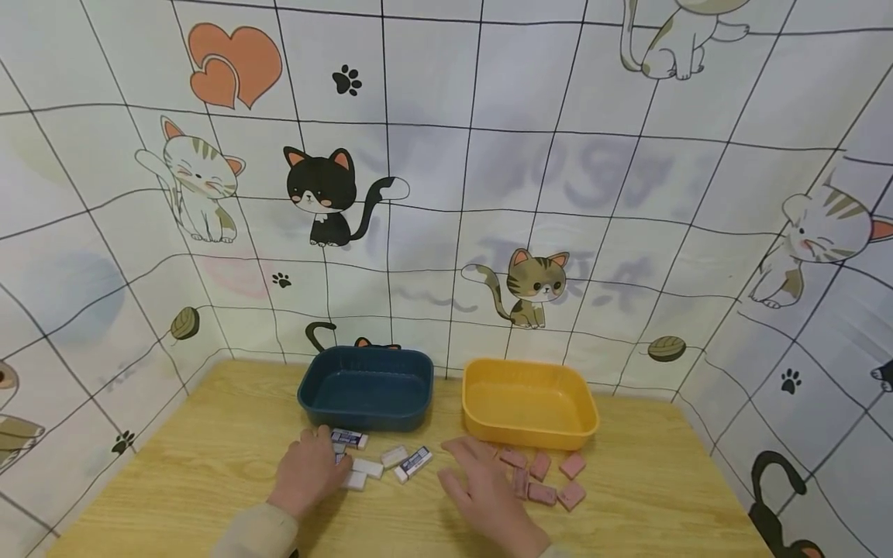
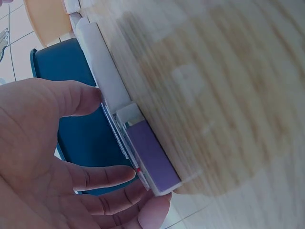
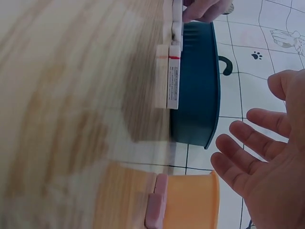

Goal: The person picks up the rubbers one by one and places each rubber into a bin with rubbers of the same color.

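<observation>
My left hand (image 1: 307, 471) is low over a group of white erasers at the table's left side. In the left wrist view, the thumb and fingers of that hand (image 2: 43, 124) close round the ends of an eraser (image 2: 114, 130) in a printed sleeve. Beside it lie a purple-sleeved eraser (image 2: 153, 155) and a plain white one (image 2: 102, 62). My right hand (image 1: 484, 492) hovers left of several pink erasers (image 1: 542, 494), fingers spread and holding nothing. Between the hands rest a sleeved eraser (image 1: 415, 464) and a white one (image 1: 394, 456).
A dark blue bin (image 1: 366, 422) stands behind the white erasers. To its right is a yellow bin (image 1: 530, 438), with the pink pieces in front. Both stand on a wood-grain table (image 1: 209, 434) against a cat-patterned wall covering (image 1: 432, 170).
</observation>
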A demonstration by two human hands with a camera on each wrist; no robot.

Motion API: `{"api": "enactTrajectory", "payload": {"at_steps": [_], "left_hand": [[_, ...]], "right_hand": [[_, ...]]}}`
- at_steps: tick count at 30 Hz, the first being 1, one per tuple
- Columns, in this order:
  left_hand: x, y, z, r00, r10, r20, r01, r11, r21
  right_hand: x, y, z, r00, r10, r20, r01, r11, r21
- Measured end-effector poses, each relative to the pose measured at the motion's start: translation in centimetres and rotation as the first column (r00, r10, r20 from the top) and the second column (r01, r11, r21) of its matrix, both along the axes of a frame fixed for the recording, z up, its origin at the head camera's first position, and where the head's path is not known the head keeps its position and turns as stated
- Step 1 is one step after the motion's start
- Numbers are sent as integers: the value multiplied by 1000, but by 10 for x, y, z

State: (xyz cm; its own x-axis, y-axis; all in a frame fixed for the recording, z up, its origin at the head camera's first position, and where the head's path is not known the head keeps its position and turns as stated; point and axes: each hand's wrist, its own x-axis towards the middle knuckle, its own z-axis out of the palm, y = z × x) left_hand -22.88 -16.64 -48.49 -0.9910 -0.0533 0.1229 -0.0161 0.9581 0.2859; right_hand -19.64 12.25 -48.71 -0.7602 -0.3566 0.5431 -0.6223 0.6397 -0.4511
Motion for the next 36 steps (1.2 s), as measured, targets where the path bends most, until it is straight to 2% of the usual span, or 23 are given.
{"api": "enactTrajectory", "payload": {"at_steps": [7,14,21,28,36], "left_hand": [[-1,-2,0,999,-21,-33,21,1000,-9],[-5,-2,0,1000,-14,-4,14,999,-31],[-5,-2,-2,1000,-18,12,19,1000,-25],[-6,-4,0,1000,-20,17,20,999,-25],[-4,-12,7,1000,-28,-13,28,999,-23]], "right_hand": [[1,-6,-7,998,20,-57,-20,1000,4],[2,-9,-9,998,48,-28,-47,999,9],[2,-13,-8,995,79,54,-80,997,13],[1,-20,-4,995,96,-4,-96,995,22],[-2,-25,-5,995,100,-1,-100,995,27]]}}
